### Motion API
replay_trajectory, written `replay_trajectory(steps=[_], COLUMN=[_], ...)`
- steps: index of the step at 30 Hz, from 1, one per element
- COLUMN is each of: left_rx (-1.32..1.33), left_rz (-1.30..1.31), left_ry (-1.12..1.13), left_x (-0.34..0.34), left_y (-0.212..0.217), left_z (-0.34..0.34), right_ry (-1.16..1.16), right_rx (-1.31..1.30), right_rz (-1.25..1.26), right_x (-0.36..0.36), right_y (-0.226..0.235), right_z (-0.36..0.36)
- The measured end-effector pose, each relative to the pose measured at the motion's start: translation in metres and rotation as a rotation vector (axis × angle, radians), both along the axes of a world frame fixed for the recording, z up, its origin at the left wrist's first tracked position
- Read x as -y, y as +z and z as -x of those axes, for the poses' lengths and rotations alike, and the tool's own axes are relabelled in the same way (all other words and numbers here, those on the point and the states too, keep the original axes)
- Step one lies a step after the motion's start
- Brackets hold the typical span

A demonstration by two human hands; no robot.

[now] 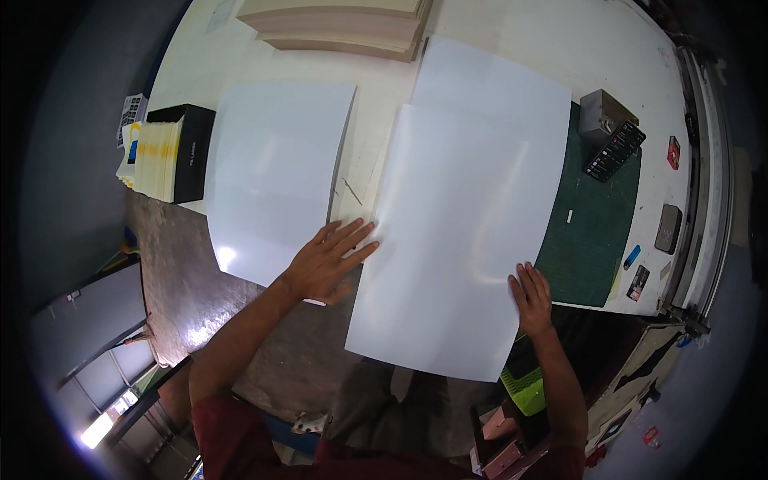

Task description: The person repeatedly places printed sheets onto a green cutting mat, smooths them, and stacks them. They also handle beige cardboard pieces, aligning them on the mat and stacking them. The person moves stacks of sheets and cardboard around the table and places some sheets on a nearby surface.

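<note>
A large glossy white sheet (pixel 456 240) lies before me, its near end jutting past the table edge. Under its far end, another white sheet (pixel 496 76) shows. My left hand (pixel 330 254) has its fingers spread, with the tips at the front sheet's left edge. At the right edge of that sheet, my right hand (pixel 530 298) rests with fingers stretched out; its underside is hidden. Left of my left hand is a stack of white sheets (pixel 276 168), also overhanging the table. Thin dark slivers (pixel 350 192) lie in the gap between.
A green cutting mat (pixel 592 248) extends under the sheets' right side. There, a phone (pixel 614 152) leans on a grey metal box (pixel 606 116). Brown boards (pixel 340 24) are stacked at the back. A black box file (pixel 194 152) stands far left. A blue lighter (pixel 632 257) lies right.
</note>
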State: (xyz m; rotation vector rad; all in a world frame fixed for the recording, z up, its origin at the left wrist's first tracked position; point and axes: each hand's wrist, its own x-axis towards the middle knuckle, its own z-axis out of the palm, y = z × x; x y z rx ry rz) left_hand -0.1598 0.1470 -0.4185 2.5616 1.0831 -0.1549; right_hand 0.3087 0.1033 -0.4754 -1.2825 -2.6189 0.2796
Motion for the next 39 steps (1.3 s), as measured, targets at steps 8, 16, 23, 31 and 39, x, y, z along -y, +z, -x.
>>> replay_trajectory(steps=[8,16,23,31,39], left_rx=[0.093,0.229,0.339,0.542,0.615], left_rz=[-0.268,-0.157,-0.107,-0.019,-0.028], left_ry=[-0.091,-0.133,-0.007,0.583,1.033], left_x=[0.008,-0.018,-0.032,-0.062,-0.1], left_y=[-0.042,-0.012,-0.016,-0.042,-0.022], left_z=[-0.018,-0.042,-0.057,-0.135,-0.195], right_ry=[0.02,-0.005,-0.063,-0.513,-0.895], right_rx=[0.001,-0.001,-0.188,-0.678,-0.706], right_rz=[-0.005,0.057,0.177,0.16,0.277], right_x=[-0.009,-0.012,-0.03,-0.072,-0.125], right_y=[0.009,0.043,0.045,0.027,0.063], right_z=[-0.007,-0.026,-0.038,-0.076,-0.069])
